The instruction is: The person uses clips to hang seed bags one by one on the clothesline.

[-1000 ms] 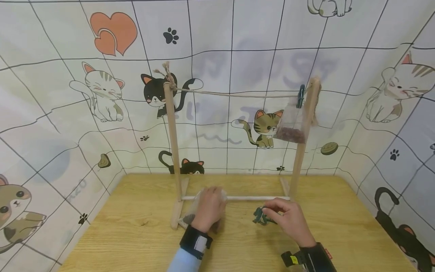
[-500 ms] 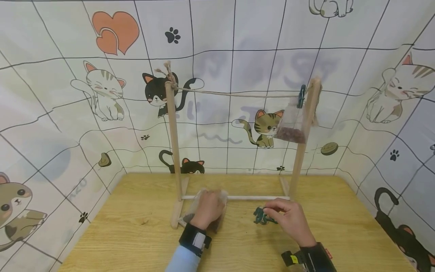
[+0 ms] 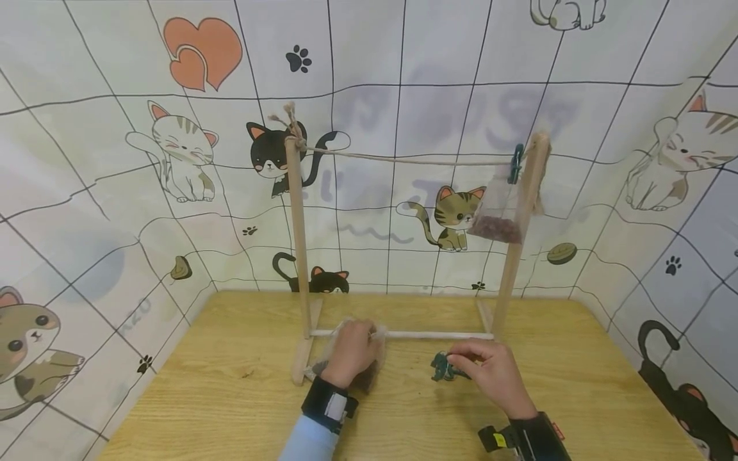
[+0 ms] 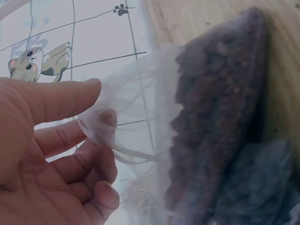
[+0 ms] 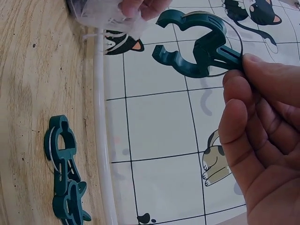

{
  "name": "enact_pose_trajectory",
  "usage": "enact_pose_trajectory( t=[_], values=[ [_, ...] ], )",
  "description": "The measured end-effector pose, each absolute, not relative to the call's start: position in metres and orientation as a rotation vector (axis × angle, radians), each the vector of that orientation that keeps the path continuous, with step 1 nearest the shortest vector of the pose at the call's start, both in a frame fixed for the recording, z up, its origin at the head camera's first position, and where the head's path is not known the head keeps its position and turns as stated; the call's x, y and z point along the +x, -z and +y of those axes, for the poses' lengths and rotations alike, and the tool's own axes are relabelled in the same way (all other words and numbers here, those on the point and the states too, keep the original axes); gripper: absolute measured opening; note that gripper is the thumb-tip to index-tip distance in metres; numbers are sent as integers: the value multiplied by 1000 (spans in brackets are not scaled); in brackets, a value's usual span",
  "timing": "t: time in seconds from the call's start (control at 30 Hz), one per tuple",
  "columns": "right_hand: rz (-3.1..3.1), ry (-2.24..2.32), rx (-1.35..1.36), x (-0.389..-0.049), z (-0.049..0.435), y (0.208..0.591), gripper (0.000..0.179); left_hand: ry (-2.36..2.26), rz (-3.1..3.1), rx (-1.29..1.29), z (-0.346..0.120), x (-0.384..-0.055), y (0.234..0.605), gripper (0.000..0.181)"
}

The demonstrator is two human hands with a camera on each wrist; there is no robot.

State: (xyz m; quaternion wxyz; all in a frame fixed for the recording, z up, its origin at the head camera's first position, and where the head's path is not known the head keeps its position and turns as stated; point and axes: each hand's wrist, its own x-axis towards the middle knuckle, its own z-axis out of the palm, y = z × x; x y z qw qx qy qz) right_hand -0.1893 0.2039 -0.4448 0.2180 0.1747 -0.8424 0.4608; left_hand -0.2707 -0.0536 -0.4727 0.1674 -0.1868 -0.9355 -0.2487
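Note:
My left hand [image 3: 350, 354] pinches the top of a clear plastic bag [image 4: 215, 93] between thumb and fingers. Dark reddish-brown bits fill the bag's lower part. A second bag [image 4: 255, 183] with dark grey contents lies against it on the table. With thumb and fingertips, my right hand [image 5: 267, 122] squeezes the handle end of a green clothespin [image 5: 206, 47], whose jaws are spread apart with nothing between them. Two more green clothespins [image 5: 59, 136] lie on the table below. Another bag [image 3: 496, 227] of reddish-brown bits hangs from a clothespin [image 3: 516, 164] at the line's right end.
A wooden stand [image 3: 296, 237] carries a rope line [image 3: 403, 160] between its two posts. A white crossbar [image 3: 435, 335] joins the posts low down, just beyond my hands. Behind the wooden table [image 3: 219, 397] rises a wall covering [image 3: 369, 256] printed with cats.
The head view has shifted a little, so the background sits slightly farther right. My left hand has edged left with the bag top. The right hand stays in almost the same place.

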Motion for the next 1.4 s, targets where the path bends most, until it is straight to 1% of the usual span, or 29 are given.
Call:
enact_pose_trajectory(
  t=[0.5, 0.7, 0.8, 1.0, 1.17, 1.33, 1.4],
  values=[
    [-2361, -1234, 413, -189, 206, 445, 7, 837, -2705, -604, -62, -251, 439, 7],
    [-2311, -1161, 411, -187, 207, 442, 6, 889, -2704, -667, -62, -245, 432, 7],
    [-2261, -1107, 432, -186, 208, 440, 9, 925, -2687, -721, -61, -242, 429, 11],
    [-2161, -1117, 414, -183, 212, 438, 15, 951, -2631, -837, -60, -234, 422, 12],
    [-2077, -1102, 489, -184, 220, 439, 18, 986, -2552, -959, -56, -231, 414, 16],
    [-1948, -1067, 534, -190, 225, 423, 25, 1036, -2486, -1001, -47, -229, 401, 6],
    [-1895, -1045, 553, -194, 226, 412, 27, 1056, -2462, -995, -43, -229, 395, 9]
  ],
)
